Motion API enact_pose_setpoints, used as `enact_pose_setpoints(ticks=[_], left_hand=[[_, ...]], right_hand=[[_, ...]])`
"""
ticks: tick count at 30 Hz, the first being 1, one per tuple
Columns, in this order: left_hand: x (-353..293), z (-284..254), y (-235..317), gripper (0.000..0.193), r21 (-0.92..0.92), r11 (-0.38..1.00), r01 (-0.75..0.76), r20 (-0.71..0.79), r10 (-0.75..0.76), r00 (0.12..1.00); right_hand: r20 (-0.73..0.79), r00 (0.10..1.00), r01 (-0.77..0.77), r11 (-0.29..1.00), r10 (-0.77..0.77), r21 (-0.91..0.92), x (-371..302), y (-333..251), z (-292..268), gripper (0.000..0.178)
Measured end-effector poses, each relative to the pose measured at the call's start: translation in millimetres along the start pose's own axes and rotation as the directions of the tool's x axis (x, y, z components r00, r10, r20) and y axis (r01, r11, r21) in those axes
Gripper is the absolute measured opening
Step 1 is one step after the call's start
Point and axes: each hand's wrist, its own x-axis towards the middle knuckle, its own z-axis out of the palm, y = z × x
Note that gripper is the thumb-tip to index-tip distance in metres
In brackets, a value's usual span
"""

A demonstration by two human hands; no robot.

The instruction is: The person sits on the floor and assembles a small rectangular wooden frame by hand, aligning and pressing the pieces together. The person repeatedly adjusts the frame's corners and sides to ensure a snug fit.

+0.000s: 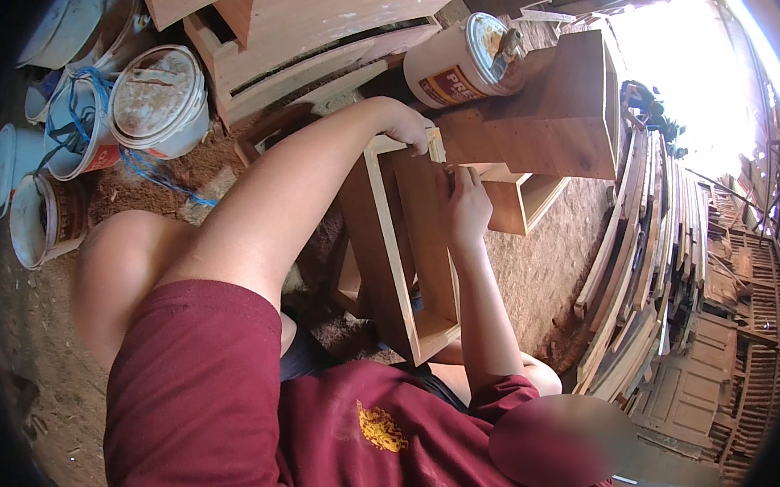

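Note:
An open, long wooden box frame [394, 243], like a drawer, stands tilted between my legs with its hollow side toward me. Over its far end bends my left hand [407, 126], the fingers curled down on the corner of the rim. My right hand [468, 205] is closed at the box's right long side, close to the far end. Its fingers are pressed together, and whatever they hold is hidden. My left arm reaches across from the lower left, while the right forearm comes up beside the box.
Beyond the box lies a larger wooden cabinet piece [534, 114], with a white lidded bucket [451, 66] beside it. A smaller wooden box [521, 200] rests on the dirt floor. Several dirty buckets [156, 97] crowd the far left. Stacked planks [627, 256] line the right.

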Motion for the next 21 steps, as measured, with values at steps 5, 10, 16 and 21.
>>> enact_pose_setpoints(ticks=[5, 10, 16, 21], left_hand=[[-4.6, -3.4, 14.7, 0.064, 0.024, 0.998, 0.051, 0.008, -0.052, 0.999], [-7.0, -0.9, 7.3, 0.057, -0.017, 1.0, 0.023, 0.0, -0.023, 1.0], [-7.4, -2.7, 7.3, 0.06, 0.0, 1.0, 0.012, -0.047, -0.012, 0.999], [-12.8, -4.7, 16.2, 0.064, -0.063, 0.998, 0.019, 0.024, -0.018, 1.0]], right_hand=[[0.079, 0.991, -0.1, 0.992, 0.105, -0.073, 13.3, -12.6, -1.0, 0.019], [0.071, 0.995, -0.06, 0.996, 0.064, -0.064, 1.5, -5.4, -0.3, 0.02], [-0.018, 0.999, -0.051, 0.997, 0.051, -0.055, 29.6, -22.8, 5.8, 0.019], [-0.026, 0.997, -0.068, 0.997, 0.067, -0.04, 21.3, -13.4, 6.5, 0.018]])
